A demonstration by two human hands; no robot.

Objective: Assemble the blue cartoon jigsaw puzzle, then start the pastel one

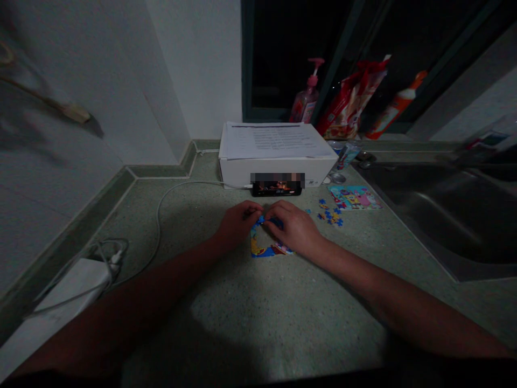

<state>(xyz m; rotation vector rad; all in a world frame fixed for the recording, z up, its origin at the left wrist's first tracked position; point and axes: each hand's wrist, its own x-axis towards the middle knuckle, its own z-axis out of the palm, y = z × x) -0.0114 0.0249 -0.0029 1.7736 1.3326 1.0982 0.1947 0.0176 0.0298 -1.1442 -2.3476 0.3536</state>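
Jigsaw: here it is, a partly joined jigsaw puzzle flat on the speckled countertop, dead centre of your clock, low between both hands, probably so each can get at it.
Blue piece: a blue jigsaw piece shows at the puzzle's eleven o'clock, right where your fingertips meet.
Loose pieces: scattered puzzle pieces at two o'clock, apparently set aside within your right hand's reach.
Picture card: a colourful cartoon picture lies flat just beyond them, also at two, likely there to stay in your sight.
Phone: at twelve, a smartphone stands on its long edge against a white box, which seems to prop its screen towards you; a white cable runs to it from nine.
Left hand: your left hand comes in from eight, thumb and forefinger drawn together by the blue piece; pinching or merely pressing, I can't tell.
Right hand: your right hand arches in from four, knuckles up, fingers curled over the puzzle's upper right; its grip is hidden, so I can't call it.
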